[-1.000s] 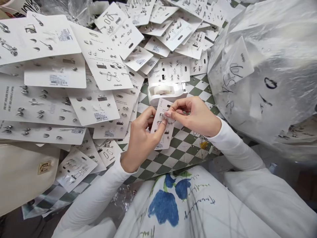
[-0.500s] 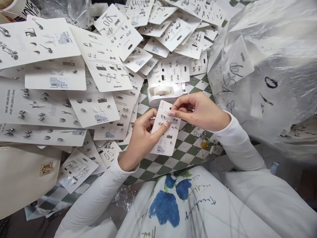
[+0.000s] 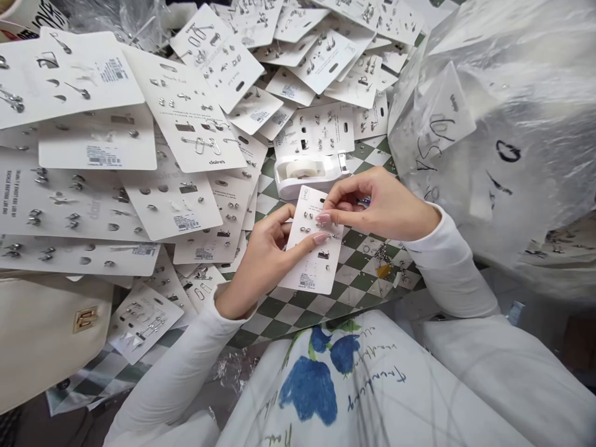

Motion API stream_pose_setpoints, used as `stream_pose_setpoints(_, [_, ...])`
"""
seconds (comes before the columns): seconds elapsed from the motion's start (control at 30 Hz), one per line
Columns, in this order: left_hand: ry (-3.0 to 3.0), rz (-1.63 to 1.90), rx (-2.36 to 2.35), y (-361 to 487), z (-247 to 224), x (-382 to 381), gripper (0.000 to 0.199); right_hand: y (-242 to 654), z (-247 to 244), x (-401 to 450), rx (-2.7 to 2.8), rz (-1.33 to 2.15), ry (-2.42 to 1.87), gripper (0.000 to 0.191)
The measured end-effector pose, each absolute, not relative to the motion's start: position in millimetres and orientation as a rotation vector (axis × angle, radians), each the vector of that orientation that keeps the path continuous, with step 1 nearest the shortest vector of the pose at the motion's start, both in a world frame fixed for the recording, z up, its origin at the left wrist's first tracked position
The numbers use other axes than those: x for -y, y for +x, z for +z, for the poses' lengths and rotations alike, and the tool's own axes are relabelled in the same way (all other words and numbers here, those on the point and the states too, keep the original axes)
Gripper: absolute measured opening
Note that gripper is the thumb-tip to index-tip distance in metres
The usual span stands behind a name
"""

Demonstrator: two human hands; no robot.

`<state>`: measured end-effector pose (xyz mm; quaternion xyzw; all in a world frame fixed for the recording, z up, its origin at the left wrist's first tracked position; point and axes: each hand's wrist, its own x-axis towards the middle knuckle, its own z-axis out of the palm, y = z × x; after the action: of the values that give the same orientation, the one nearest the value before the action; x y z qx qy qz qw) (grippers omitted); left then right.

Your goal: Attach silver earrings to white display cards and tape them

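My left hand [image 3: 265, 257] grips a white earring card [image 3: 310, 248] by its left edge, with fingertips resting on its face. The card carries small metal studs and a barcode near its lower end. My right hand [image 3: 377, 208] is just right of the card's top, thumb and fingertip near its edge. Between its fingers is a tiny metal piece [image 3: 362, 200] with a bluish glint; its exact kind is too small to tell.
Many white earring cards [image 3: 186, 108] lie overlapping on a green-and-white checkered cloth [image 3: 335, 288]. A white tape dispenser [image 3: 305, 171] sits just beyond the hands. A large clear plastic bag [image 3: 484, 124] rises at right, and a cream handbag [image 3: 46, 338] lies at lower left.
The card has swung flatter and wider toward me. My right hand has shifted right and slightly up, and a tiny metal piece now shows between its fingers.
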<state>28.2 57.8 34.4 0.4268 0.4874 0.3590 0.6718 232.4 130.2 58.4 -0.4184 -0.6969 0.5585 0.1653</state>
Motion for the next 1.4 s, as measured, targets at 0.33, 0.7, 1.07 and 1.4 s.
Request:
stream_pose_setpoints(0.33, [0.993,0.846,-1.137,29.4,27.0,-59.2,0.026,226.6,52.6,-123.6,2.138,1.357,-1.228,0.015])
stream_pose_setpoints(0.7, [1.008,0.769,-1.149,25.5,26.5,-62.0,0.030,229.2,50.6,-118.6,2.229,1.234,-1.237,0.045])
stream_pose_setpoints(1.07, [1.011,0.732,-1.123,26.4,19.2,-60.7,0.021,219.3,48.0,-116.0,2.004,1.500,-1.307,0.012])
stream_pose_setpoints(1.4, [1.081,0.788,-1.226,24.6,27.8,-58.7,0.018,217.5,39.9,-117.8,1.936,1.729,-1.139,0.009])
